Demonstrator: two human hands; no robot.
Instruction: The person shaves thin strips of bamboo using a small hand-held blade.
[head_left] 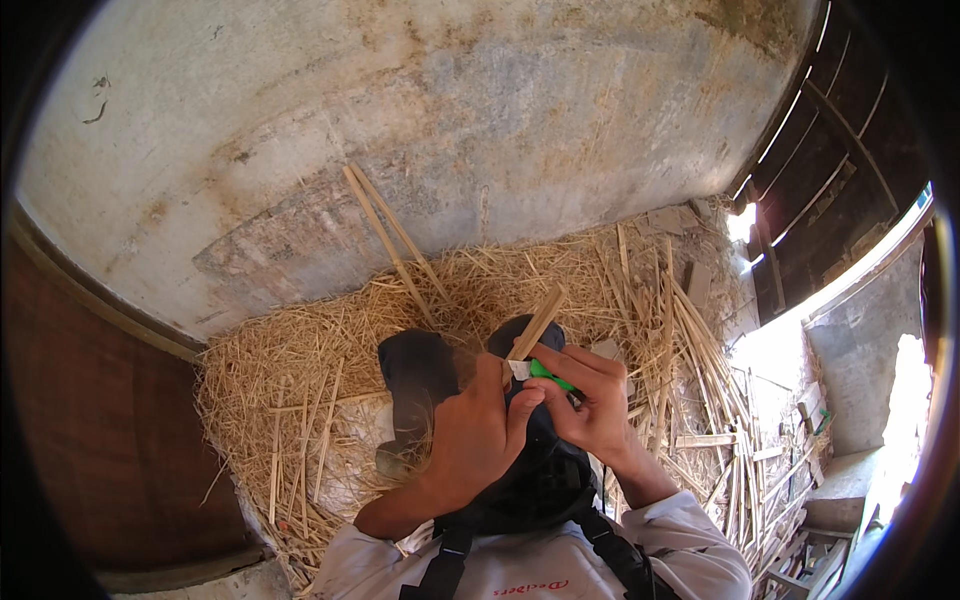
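My left hand (472, 435) is closed round the lower part of a pale split bamboo strip (539, 316), which tilts up and to the right over my knees. My right hand (590, 400) grips a green-handled blade (547, 376), with its short metal end against the strip beside my left thumb. The lower end of the strip is hidden by my fingers. My dark-clad legs (415, 375) are beneath both hands.
Loose straw and shavings (270, 390) surround me. Two long strips (385, 230) lean against the stained wall (420, 100) ahead. A pile of split strips (700, 370) lies at the right, near a slatted dark panel (830, 150). A brown surface (100, 400) is at the left.
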